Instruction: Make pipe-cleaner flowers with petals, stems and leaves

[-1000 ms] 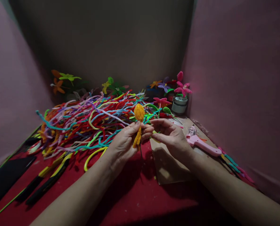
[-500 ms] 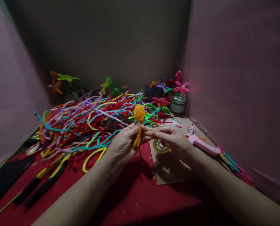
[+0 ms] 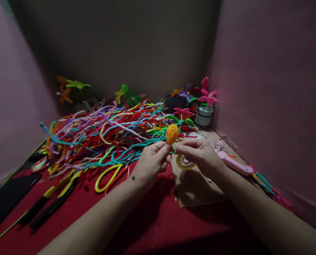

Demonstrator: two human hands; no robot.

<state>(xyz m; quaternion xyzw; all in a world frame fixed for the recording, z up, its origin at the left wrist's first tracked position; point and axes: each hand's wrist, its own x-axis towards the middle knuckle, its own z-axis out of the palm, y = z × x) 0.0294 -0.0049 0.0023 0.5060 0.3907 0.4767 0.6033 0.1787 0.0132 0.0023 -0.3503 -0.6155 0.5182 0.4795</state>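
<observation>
My left hand (image 3: 154,159) pinches an orange fuzzy flower bud (image 3: 171,134) just below its rounded head; the fingers hide the lower part of its stem. Close on the right, my right hand (image 3: 197,152) is closed, its thumb and forefinger pinching near a small green bit of tape (image 3: 173,150) beside the bud's base. A roll of tape (image 3: 185,163) with a spoked pale core hangs beneath the right fingers, partly covered by the hand. Behind both hands spreads a big heap of coloured pipe cleaners (image 3: 115,131).
Scissors (image 3: 108,177) and black-and-yellow pliers (image 3: 55,198) lie on the red cloth (image 3: 147,219) at left. Cardboard (image 3: 195,193) lies below my right hand, with a pink glue gun (image 3: 235,163) on the right. Pipe-cleaner flowers (image 3: 209,97) and a jar (image 3: 203,117) stand behind.
The bud has moved right and slightly down, turning in my left hand so its lower orange tails are now hidden. The left hand has shifted right, uncovering more of the scissors.
</observation>
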